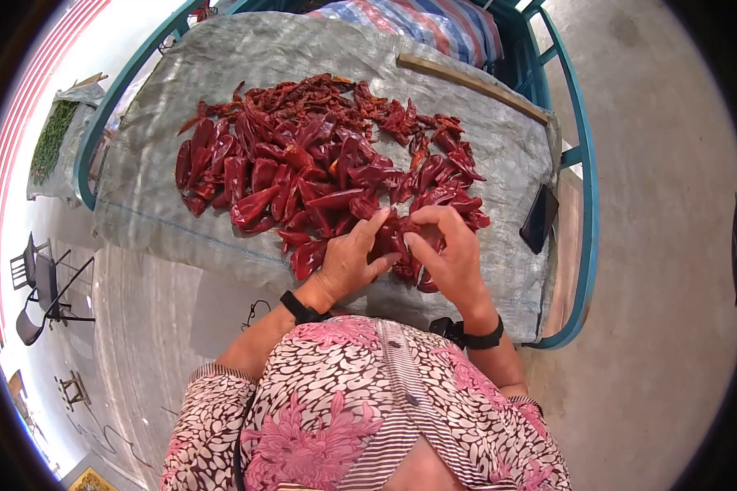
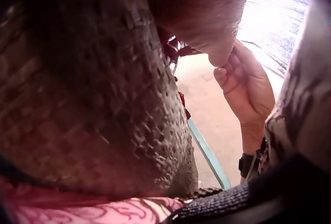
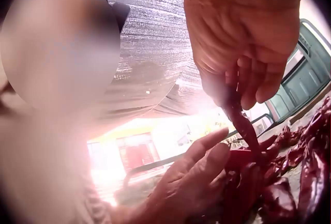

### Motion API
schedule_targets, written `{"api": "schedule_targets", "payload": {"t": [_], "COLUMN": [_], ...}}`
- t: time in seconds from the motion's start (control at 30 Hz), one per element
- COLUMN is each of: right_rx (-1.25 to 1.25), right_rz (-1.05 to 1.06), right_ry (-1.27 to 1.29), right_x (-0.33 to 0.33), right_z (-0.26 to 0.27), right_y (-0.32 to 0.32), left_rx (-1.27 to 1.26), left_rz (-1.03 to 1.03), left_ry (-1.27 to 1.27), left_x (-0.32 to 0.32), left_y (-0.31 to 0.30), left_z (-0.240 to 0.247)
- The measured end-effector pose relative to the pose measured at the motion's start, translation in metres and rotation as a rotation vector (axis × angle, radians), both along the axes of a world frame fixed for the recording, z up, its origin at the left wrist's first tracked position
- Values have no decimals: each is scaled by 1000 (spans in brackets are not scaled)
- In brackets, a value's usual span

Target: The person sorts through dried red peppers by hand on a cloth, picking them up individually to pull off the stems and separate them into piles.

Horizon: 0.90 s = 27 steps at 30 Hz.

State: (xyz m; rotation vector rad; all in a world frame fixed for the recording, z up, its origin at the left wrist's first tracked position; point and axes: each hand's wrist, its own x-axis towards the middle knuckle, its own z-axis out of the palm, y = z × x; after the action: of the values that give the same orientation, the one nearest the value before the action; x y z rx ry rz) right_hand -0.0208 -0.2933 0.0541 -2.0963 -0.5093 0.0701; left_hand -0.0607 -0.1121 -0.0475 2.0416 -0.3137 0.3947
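Observation:
A heap of dried red chili peppers (image 1: pixel 303 176) lies on a grey woven sheet (image 1: pixel 164 74). At the near right of the heap, my right hand (image 1: pixel 454 254) pinches a red chili pepper (image 3: pixel 245 128) between thumb and fingers; the pepper hangs down from the fingertips in the right wrist view. My left hand (image 1: pixel 348 262) rests against the peppers just left of it, index finger and thumb spread apart. From the right wrist, the left hand (image 3: pixel 191 177) shows fairly straight fingers beside the peppers. In the left wrist view the right hand (image 2: pixel 251 87) appears beyond the left one.
A teal metal frame (image 1: pixel 585 204) borders the sheet. A phone (image 1: pixel 540 218) lies at the sheet's right side, and a wooden strip (image 1: pixel 471 86) along its back. Behind is a striped bag (image 1: pixel 418 24). Folding chairs (image 1: pixel 49 286) stand on the floor to the left.

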Motion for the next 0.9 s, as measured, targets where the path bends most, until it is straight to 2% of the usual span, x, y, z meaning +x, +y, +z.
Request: {"api": "schedule_targets", "payload": {"t": [0.13,0.3,0.4,0.47,0.53,0.63,0.73,0.83,0.9], "right_rx": [108,153,103,-197,-484,-627,-755,-728,-621], "right_rz": [57,20,-55,-149,-236,-293,-318,-289,-308], "right_ry": [59,193,137,-417,-463,-488,-457,-463,-467], "right_x": [-8,2,21,48,68,95,110,116,116], "right_z": [-15,-18,-22,-44,-45,-60,-72,-82,-85], "right_y": [10,9,10,2,-5,-14,-10,-8,-8], "left_rx": [124,42,47,103,179,197,185,172,169], "left_rz": [-30,-23,19,36,32,-48,-39,-26,-17], "left_ry": [-93,-61,-40,-31,-18,-18,-17,29,31], "left_x": [3,2,4,6,6,6,6,5,5], "left_y": [2,1,-2,-3,-3,-1,-2,-3,-3], "left_z": [-15,-10,-9,-11,-13,-12,-13,-10,-7]}}
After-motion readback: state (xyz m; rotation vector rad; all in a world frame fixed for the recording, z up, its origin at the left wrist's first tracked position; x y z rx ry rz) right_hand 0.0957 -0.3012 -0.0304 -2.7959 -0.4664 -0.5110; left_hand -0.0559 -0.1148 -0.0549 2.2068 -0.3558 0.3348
